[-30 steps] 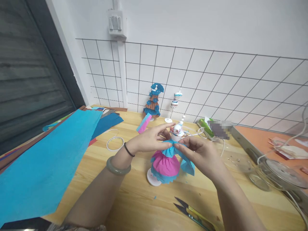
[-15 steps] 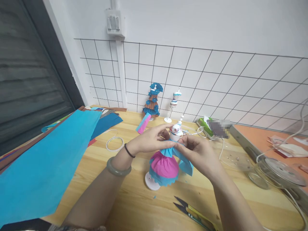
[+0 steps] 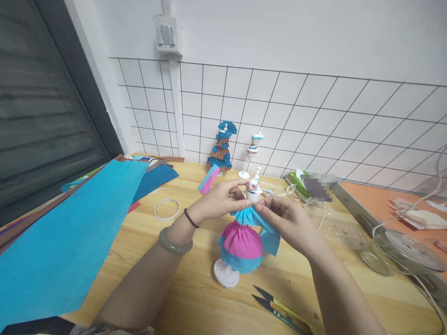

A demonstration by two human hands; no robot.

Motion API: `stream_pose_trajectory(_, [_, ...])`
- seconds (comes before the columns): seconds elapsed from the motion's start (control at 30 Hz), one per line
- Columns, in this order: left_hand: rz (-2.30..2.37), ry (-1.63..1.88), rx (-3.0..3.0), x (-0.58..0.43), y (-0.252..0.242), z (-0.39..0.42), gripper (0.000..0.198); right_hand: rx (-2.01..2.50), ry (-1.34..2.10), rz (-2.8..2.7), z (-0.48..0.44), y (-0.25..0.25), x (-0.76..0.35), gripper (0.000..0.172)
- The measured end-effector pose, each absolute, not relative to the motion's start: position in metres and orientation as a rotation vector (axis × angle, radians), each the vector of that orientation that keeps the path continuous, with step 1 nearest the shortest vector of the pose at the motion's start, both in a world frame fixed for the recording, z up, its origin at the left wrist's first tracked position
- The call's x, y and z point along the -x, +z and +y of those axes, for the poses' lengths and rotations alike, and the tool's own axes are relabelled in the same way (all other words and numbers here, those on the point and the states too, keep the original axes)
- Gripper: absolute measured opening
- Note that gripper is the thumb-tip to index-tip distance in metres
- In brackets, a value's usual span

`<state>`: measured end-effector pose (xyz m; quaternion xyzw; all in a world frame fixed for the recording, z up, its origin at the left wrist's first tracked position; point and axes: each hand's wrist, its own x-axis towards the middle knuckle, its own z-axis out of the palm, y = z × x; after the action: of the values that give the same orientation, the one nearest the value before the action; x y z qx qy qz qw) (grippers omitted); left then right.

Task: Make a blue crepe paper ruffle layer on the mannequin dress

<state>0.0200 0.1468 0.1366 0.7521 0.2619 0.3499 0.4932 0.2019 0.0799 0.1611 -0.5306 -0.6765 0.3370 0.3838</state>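
Note:
A small white dress form (image 3: 252,196) leans between my hands, its round base (image 3: 226,273) tilted. It wears a gathered pink skirt (image 3: 242,242) with a jagged blue hem. Around its waist, just above the pink, runs a pleated blue crepe paper strip (image 3: 246,215), its loose end hanging down to the right. My left hand (image 3: 228,197) is closed around the left side of the form, thumb pressed on the strip's top edge. From the right, my right hand (image 3: 284,218) pinches the same strip close to the left thumb.
Thread snips (image 3: 279,309) lie at the near edge. Left are a tape ring (image 3: 166,209) and a large blue paper sheet (image 3: 73,237). A ruffled blue-brown dress form (image 3: 220,149), a bare one (image 3: 252,151) and a pink-blue scrap (image 3: 208,179) are behind; a clear container (image 3: 377,256) stands right.
The dress form has tilted, its top shifting left and its base swinging right and nearer. More pleats show in the blue strip at the waist. Both hands keep their grip.

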Motion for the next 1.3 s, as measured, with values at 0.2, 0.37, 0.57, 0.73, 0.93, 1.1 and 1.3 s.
stream_pose_trajectory(0.2, [0.646,0.883,-1.756,-0.021,0.137,0.148,0.054,1.343,0.494,-1.768,0.081,0.154,-0.207,0.032])
stream_pose_trajectory(0.37, [0.69,0.94,-1.715,-0.018,0.139,0.152,0.056,1.125,0.119,-2.084,0.075,0.154,-0.209,0.027])
stream_pose_trajectory(0.57, [0.839,0.993,-1.69,-0.016,0.142,0.152,0.06,1.082,-0.309,-2.226,0.078,0.148,-0.201,0.026])
stream_pose_trajectory(0.73, [0.854,1.004,-1.651,-0.018,0.145,0.148,0.058,1.029,-0.565,-2.2,0.084,0.144,-0.197,0.02])
stream_pose_trajectory(0.93, [0.873,1.011,-1.583,-0.019,0.147,0.149,0.052,1.06,-0.74,-2.166,0.084,0.143,-0.196,0.016])
stream_pose_trajectory(1.1, [0.872,1.011,-1.57,-0.019,0.148,0.147,0.053,0.982,-0.781,-2.085,0.087,0.141,-0.197,0.013])
stream_pose_trajectory(1.3, [0.869,1.013,-1.6,-0.02,0.149,0.145,0.055,0.867,-0.777,-2.072,0.087,0.139,-0.202,0.019])
